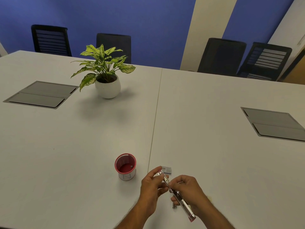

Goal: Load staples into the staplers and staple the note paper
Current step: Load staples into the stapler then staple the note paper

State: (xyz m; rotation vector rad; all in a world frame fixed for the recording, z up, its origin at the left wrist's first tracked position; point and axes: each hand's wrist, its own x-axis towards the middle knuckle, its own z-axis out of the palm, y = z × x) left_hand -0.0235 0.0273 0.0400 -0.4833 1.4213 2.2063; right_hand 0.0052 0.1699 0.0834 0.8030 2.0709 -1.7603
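We are looking down at a wide white bench (82,138) from our own head height, with both of our hands low in the picture, close to our body.

Between them we hold a stapler (177,194), opened out long and flat so its metal channel faces up. It is lifted just clear of the bench, slanting from upper left to lower right, with a red tip at the near end. That open pose appears meant to bare the channel for loading.

Our left hand (151,187) grips the far end, thumb and fingers curled around it, seemingly to keep it steady. Our right hand (188,190) closes its fingers around the middle of the stapler, thumb and forefinger pinching at the channel, perhaps seating a strip of staples. The staples themselves are too small to make out.

A small box (167,169), probably the staple box, lies on the bench just beyond our left fingertips, within easy reach. To the left stands a red mesh cup (125,167), with something small and dark inside.

No note paper is visible.

Farther off are a potted plant (105,71) and two grey cable hatches set into the bench.
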